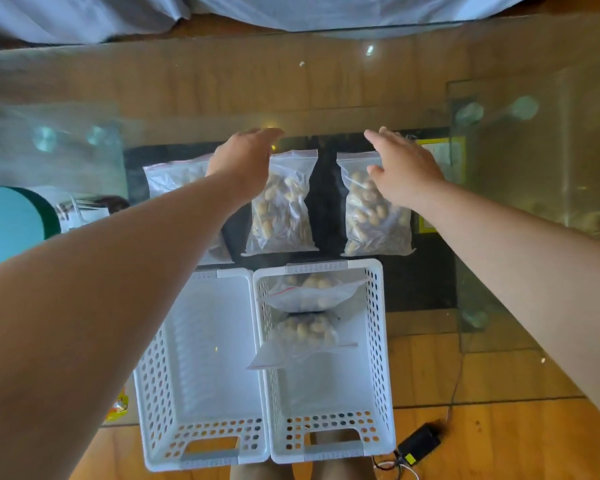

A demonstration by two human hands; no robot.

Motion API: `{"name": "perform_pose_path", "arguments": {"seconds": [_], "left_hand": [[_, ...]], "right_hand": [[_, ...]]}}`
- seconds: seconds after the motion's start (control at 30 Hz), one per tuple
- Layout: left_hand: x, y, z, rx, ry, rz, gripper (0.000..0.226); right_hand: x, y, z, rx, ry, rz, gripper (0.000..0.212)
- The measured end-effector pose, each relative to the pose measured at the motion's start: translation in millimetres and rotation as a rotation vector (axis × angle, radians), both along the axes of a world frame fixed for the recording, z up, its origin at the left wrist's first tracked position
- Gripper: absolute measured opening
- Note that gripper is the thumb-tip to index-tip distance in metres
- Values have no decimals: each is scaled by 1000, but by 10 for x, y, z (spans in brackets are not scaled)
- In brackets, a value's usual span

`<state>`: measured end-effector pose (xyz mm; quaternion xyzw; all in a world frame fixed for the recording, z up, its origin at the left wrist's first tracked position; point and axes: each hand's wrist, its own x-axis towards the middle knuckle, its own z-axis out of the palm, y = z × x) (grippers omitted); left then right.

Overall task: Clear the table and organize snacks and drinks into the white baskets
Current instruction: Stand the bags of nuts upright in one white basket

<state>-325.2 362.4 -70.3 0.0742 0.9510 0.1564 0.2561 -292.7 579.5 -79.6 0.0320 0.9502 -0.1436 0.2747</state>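
While two snack bags [307,313] already lie in the right white basket [378,341], the left white basket [160,375] holds nothing and three bags of snacks [283,206] wait on the glass table [326,88] just beyond; left hand [245,152] and right hand [404,168] reach over them, fingers spread, gripping nothing, so most sorting remains

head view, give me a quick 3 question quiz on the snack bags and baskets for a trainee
1. How many snack bags lie in the right white basket?
2. True or false: the left white basket holds a bag.
3. Which is gripping a bag: A left hand, B right hand, C neither?

Key:
1. Two: far bag, near bag.
2. False.
3. C; both hands are open above the bags on the glass table.
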Motion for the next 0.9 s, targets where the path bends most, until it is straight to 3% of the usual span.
{"name": "perform_pose_path", "arguments": {"seconds": [0.17,0.37,0.57,0.73,0.9], "left_hand": [[-15,26,-107,-80,9,-36,50],[12,2,-50,-76,57,39,25],[223,-58,437,109,133,97,19],[609,-51,839,284,120,-52,13],[513,-60,753,155,227,291,20]], "right_hand": [[1,-20,-107,46,109,4,44],[9,-10,-56,63,207,-67,24],[369,110,386,-219,279,-195,13],[815,249,749,-327,324,-216,9],[939,410,674,-160,479,-548,16]]}}
